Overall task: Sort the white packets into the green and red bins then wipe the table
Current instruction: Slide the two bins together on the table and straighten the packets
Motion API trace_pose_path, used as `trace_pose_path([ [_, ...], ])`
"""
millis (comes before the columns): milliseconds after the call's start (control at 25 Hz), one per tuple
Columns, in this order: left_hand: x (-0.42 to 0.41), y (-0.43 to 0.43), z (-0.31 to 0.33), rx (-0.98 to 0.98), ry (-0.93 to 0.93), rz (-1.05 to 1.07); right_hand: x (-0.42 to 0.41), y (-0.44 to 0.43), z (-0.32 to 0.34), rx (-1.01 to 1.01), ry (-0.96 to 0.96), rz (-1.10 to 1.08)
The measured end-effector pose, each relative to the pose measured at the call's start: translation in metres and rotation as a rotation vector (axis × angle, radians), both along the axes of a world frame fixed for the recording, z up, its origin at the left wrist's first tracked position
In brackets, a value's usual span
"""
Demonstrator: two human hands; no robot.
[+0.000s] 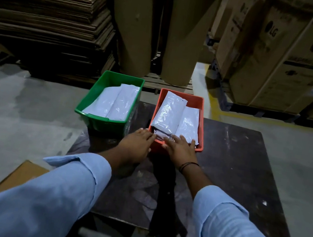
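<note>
White packets (170,113) fill my red bin (201,130); left hand (136,143) and right hand (180,148) rest at its near rim, fingers released, grasping nothing

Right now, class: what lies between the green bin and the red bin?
In the head view, only a narrow strip of dark table separates the green bin from the red bin; no packet lies there.

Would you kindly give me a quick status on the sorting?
Left hand and right hand open at red bin near rim. White packets in red bin and green bin. No packets visible on table. Nothing in the way.
</note>
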State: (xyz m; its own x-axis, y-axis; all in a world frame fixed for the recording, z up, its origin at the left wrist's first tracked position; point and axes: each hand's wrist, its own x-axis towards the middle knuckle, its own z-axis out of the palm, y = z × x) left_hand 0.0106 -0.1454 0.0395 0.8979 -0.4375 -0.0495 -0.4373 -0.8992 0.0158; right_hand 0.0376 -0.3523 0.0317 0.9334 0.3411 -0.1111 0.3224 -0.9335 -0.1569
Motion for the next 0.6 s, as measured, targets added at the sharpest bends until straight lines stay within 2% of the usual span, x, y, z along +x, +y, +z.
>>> trace_pose_path([
  [320,0.007,0.063,0.005,0.066,0.004,0.024,0.018,0.063,-0.004,-0.022,-0.066,-0.093],
  [600,0.017,0.094,0.004,0.067,0.015,0.037,0.051,0.102,0.012,0.159,-0.105,-0.110],
])
